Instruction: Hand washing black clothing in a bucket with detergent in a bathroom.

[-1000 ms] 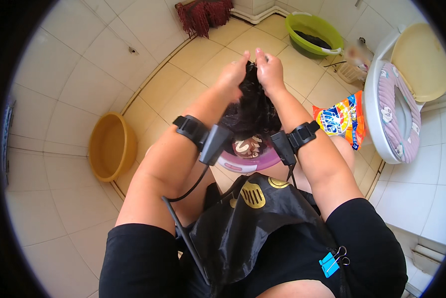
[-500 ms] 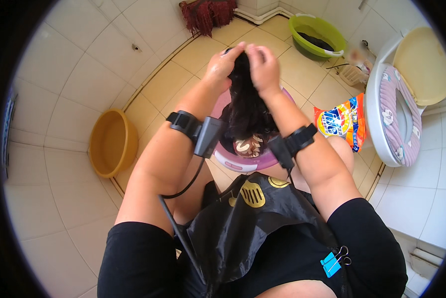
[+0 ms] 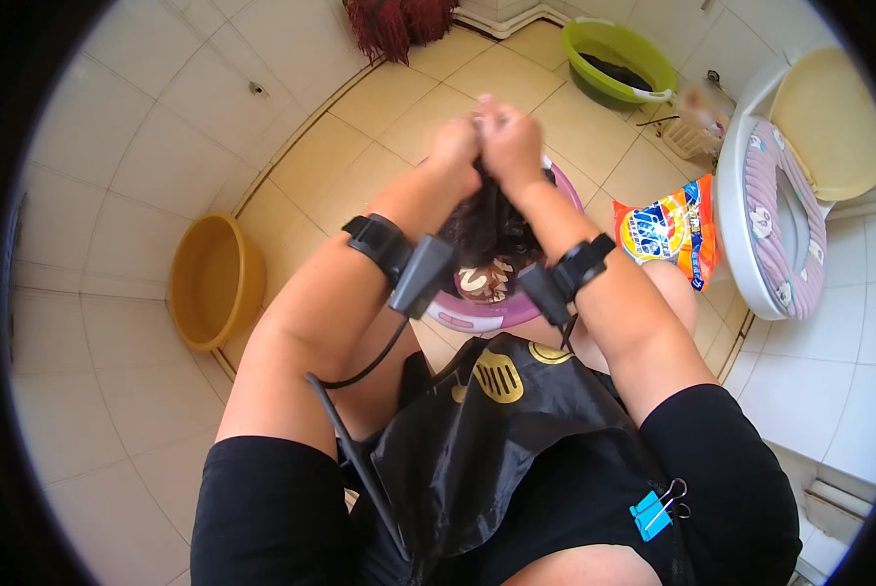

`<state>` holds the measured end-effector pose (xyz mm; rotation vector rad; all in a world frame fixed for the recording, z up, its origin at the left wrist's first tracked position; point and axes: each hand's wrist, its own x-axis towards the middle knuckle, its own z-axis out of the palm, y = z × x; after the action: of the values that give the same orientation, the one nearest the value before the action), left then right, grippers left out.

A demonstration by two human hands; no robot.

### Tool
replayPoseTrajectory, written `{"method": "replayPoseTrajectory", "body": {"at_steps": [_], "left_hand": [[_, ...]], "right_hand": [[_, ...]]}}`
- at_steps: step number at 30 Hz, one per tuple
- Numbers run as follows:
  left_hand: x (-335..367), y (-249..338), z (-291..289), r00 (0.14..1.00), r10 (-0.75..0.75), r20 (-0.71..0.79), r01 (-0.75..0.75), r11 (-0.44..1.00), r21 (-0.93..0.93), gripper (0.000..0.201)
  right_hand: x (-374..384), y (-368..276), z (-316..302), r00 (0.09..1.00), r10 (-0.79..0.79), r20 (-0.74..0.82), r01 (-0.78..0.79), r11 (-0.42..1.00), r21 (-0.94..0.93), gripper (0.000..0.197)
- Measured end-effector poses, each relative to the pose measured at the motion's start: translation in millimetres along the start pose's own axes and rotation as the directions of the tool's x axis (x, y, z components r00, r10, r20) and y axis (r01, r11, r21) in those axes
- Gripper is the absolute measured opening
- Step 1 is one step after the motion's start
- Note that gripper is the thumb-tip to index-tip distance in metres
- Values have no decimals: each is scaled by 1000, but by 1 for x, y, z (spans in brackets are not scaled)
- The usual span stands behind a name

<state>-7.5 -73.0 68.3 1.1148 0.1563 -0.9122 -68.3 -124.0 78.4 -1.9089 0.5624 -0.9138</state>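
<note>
My left hand [image 3: 458, 148] and my right hand [image 3: 510, 145] are closed together on a bunched dark piece of clothing [image 3: 497, 223], held above a basin. Its upper end disappears inside my fingers, and motion blurs the hands a little. From there the dark fabric hangs into the pink-purple basin [image 3: 487, 317] on the floor before my knees. A brown patch with pale lettering [image 3: 487, 283] shows in the basin near its close rim. Whether it belongs to the same garment, I cannot tell.
An orange-yellow basin [image 3: 189, 283] leans at the left wall. On the right lie a bright orange packet [image 3: 667, 234] and a toilet with a padded lilac seat [image 3: 765, 205]. A green basin [image 3: 580, 44] holding dark cloth and a dark red mop head [image 3: 399, 24] are farther back.
Both hands have come down and closer together, with the wrists turned against each other. The stretch of cloth hanging between hands and basin is shorter and more bunched.
</note>
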Motion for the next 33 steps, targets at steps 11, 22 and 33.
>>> {"method": "replayPoseTrajectory", "body": {"at_steps": [11,22,33], "left_hand": [[-27,-2,15,995,97,-26,-77,907,413,32],[-32,35,3,956,-68,287,-110,820,561,32],[-13,-10,17,970,151,190,-149,989,-26,32]], "right_hand": [[11,30,-15,999,14,-34,-17,995,-97,38],[48,36,-40,979,188,-73,-127,857,499,30],[15,-8,-15,982,-168,-83,161,983,-88,41]]}}
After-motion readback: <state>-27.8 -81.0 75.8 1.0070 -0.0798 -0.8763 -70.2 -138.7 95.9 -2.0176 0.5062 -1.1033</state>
